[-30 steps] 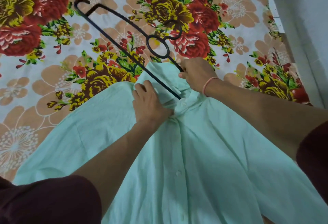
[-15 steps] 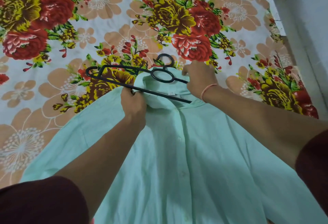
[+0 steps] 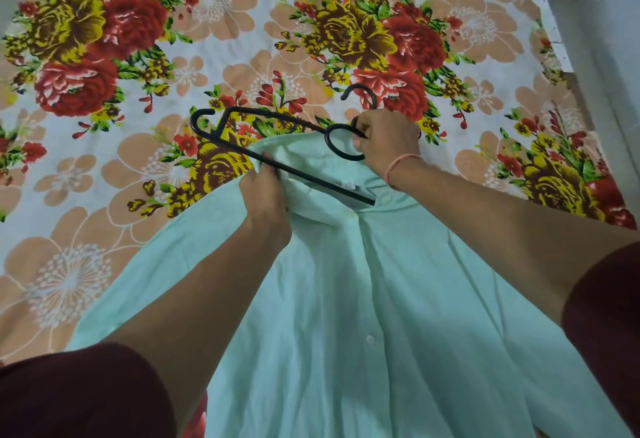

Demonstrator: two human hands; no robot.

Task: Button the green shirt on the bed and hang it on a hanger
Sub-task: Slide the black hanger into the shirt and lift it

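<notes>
A pale green shirt point(image 3: 363, 299) lies buttoned down its front on the bed, collar away from me. A black hanger point(image 3: 242, 115) lies slanted across the collar: its right end is tucked inside the neck opening and its left end sticks out over the bedsheet. My right hand point(image 3: 388, 141) grips the hanger at the ring below its hook. My left hand point(image 3: 266, 202) pinches the left side of the collar, right by the hanger's lower bar.
The bed is covered with a floral sheet point(image 3: 173, 56) in red, yellow and peach. The bed's right edge point(image 3: 554, 49) meets a pale wall and floor point(image 3: 609, 39). My dark red sleeves frame the bottom corners.
The hanger's right end has slid deeper into the neck of the shirt. My right hand moved a little to the right with the hanger; my left hand keeps holding the collar.
</notes>
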